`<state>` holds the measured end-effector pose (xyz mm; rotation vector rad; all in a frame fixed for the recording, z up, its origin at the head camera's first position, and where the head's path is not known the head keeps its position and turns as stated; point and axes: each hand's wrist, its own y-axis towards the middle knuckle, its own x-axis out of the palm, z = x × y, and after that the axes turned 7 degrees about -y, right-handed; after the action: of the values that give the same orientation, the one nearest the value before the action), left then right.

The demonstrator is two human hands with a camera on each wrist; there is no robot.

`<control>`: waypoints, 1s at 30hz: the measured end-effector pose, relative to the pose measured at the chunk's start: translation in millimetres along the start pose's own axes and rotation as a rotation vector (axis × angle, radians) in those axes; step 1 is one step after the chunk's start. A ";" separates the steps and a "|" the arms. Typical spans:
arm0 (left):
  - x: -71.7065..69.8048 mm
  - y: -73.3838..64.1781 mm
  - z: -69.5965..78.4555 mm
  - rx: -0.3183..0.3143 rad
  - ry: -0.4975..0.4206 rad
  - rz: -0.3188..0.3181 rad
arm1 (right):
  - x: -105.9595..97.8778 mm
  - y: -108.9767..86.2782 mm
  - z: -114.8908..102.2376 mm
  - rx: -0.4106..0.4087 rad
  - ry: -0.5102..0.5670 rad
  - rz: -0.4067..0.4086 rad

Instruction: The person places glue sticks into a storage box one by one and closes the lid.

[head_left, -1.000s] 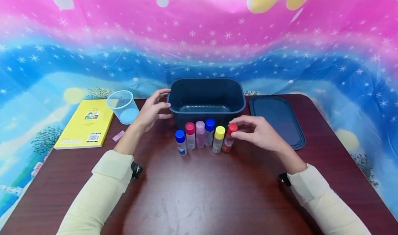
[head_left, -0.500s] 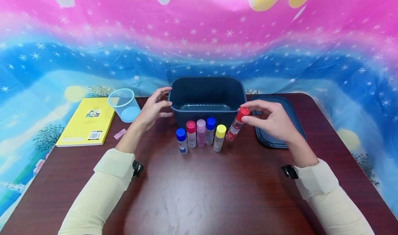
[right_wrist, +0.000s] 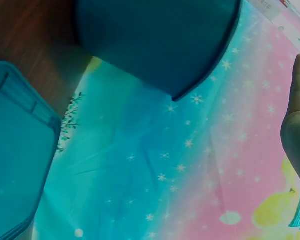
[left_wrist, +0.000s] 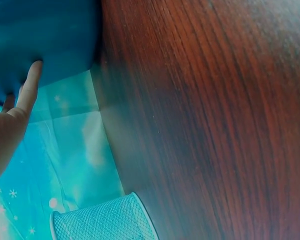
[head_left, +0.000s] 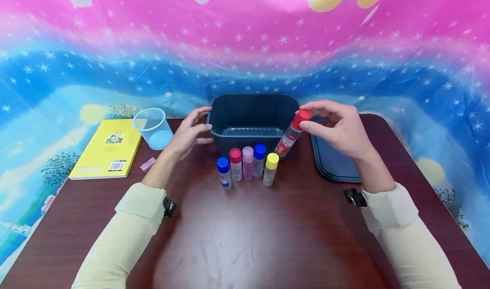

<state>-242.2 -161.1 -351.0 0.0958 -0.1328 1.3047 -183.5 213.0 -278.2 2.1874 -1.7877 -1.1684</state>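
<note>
My right hand pinches the red cap of a small clear bottle with a red label. The bottle tilts, raised off the table before the right front corner of a dark plastic bin. Fingertips of my left hand touch the bin's left side; the left wrist view shows a fairly straight finger against its wall. Several small capped bottles stand in front: blue, dark pink, lilac, another blue and yellow. The right wrist view cuts off the held bottle.
Left of the bin stand a light-blue mesh cup, a yellow book and a small pink block. A dark lid lies to the right, partly behind my right hand. A printed curtain hangs behind the table.
My right hand has lifted the red-capped bottle from the right end of the group, moving it up and slightly right toward the bin's corner, tilting it. The left hand stays put.
</note>
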 end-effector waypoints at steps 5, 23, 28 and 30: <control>0.4 1.9 0.7 0.003 -0.004 -0.006 | 1.2 6.5 -8.3 -0.007 -0.004 0.009; -2.3 0.0 0.0 0.009 -0.021 -0.008 | 4.5 29.7 -14.5 -0.008 0.131 0.104; -1.5 -0.8 -0.1 0.000 -0.013 -0.021 | 5.1 38.5 -13.4 0.048 0.062 0.115; -0.5 -1.3 -0.1 -0.007 -0.006 -0.031 | 6.8 41.4 -10.2 0.083 0.041 0.112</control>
<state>-241.1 -161.9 -351.2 0.0954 -0.1406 1.2729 -210.5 190.2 -253.5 2.1068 -1.9466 -1.0371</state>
